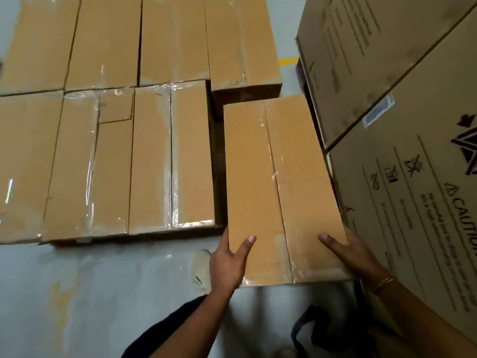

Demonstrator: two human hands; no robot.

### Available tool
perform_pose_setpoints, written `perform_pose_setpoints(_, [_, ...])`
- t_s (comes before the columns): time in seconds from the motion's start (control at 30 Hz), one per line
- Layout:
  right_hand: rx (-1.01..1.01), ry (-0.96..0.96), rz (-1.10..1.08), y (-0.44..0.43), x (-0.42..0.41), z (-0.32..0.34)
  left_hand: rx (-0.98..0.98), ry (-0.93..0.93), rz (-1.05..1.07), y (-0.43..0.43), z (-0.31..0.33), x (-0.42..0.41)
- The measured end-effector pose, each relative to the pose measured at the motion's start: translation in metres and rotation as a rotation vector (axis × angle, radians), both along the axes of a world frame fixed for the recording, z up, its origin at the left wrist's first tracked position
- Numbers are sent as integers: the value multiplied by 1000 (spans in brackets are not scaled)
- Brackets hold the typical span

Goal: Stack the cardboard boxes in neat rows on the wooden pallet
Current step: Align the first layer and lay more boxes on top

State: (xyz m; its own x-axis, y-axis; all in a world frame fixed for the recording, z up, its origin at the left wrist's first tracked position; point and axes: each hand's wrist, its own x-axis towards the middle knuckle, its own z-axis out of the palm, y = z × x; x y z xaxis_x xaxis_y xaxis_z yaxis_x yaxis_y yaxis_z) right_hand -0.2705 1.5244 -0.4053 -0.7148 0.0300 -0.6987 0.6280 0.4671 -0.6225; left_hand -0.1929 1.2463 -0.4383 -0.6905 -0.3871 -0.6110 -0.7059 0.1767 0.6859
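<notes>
I hold a long taped cardboard box [277,189] by its near end, above the floor. My left hand [229,262] grips its left near corner, thumb lying on the top face. My right hand [348,250] grips the right near corner the same way. To the left, stacked boxes [116,156] lie in two neat rows, tops sealed with clear tape. One more box [242,47] of the far row lies just beyond the held box. The pallet beneath them is hidden.
Large printed cartons [400,99] with a caution label stand close on the right, almost touching the held box. Grey concrete floor [90,293] stretches in front of the rows. My shoe [200,270] shows beside my left hand. A yellow floor line [287,60] runs far back.
</notes>
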Motion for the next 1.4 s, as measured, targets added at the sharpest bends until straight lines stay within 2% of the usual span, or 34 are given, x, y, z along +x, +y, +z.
perform_pose_setpoints(0.2, [36,121,64,-2,-7,-95,-46,72,65,-3,-85,0])
perform_pose_setpoints(0.47, [-12,186,63,-30,-13,-167,-131,123,90,-25,-148,-3])
perform_pose_setpoints(0.73, [-24,299,59,-33,-9,-187,-307,182,85,-27,-159,-7])
perform_pose_setpoints(0.9, [-29,316,106,-28,-6,-189,-565,160,61,-20,-153,1])
perform_pose_setpoints(1.0, [-69,322,126,-24,-7,-184,-767,250,-71,-22,-151,8])
perform_pose_setpoints(1.07, [-147,306,150,-18,-9,-182,-842,205,-186,-27,-147,13])
perform_pose_setpoints(1.23, [-260,209,338,5,5,-182,-818,90,-551,-52,-133,14])
perform_pose_setpoints(1.4, [-214,185,533,21,25,-194,-810,-1,-829,-75,-131,3])
